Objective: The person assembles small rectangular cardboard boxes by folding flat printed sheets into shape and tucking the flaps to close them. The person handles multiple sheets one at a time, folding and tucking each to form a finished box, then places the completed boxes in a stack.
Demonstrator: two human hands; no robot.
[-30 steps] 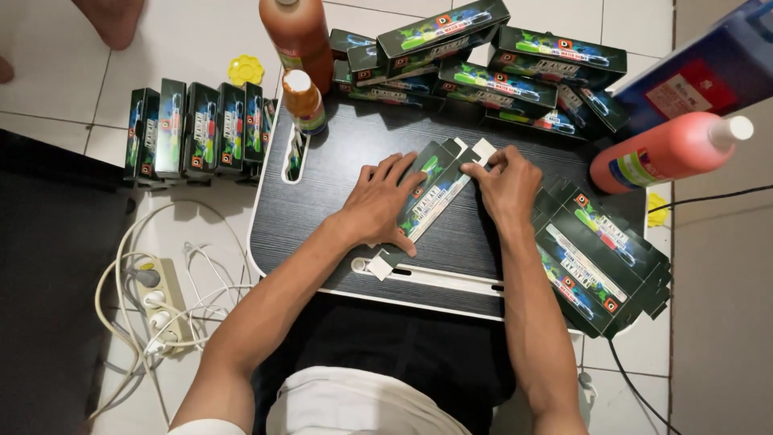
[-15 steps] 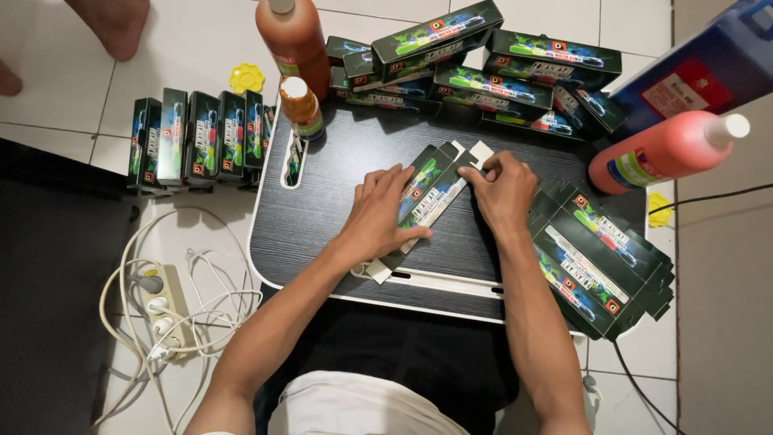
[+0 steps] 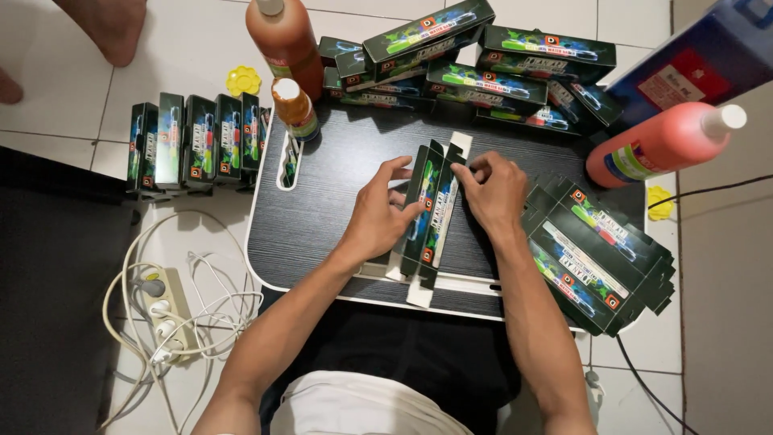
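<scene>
A long dark printed carton blank [image 3: 429,211] with white flaps is half folded on the black lap table [image 3: 322,201]. My left hand [image 3: 382,213] grips its left side, fingers curled over the raised panel. My right hand [image 3: 493,188] pinches the upper right edge near the white end flap. Both hands are closed on the carton, which stands partly upright between them. A stack of flat unfolded blanks [image 3: 596,254] lies at the table's right end, next to my right wrist.
Folded boxes are piled along the far edge [image 3: 483,56], and a row stands on the floor to the left [image 3: 193,141]. Orange bottles [image 3: 282,44] [image 3: 294,109] and a pink bottle [image 3: 664,141] sit nearby. A power strip with cables [image 3: 161,314] lies lower left. Someone's foot [image 3: 109,24] is at the top left.
The carton has been turned from a diagonal lie to nearly lengthwise and folded up from flat; both hands shifted slightly toward me with it.
</scene>
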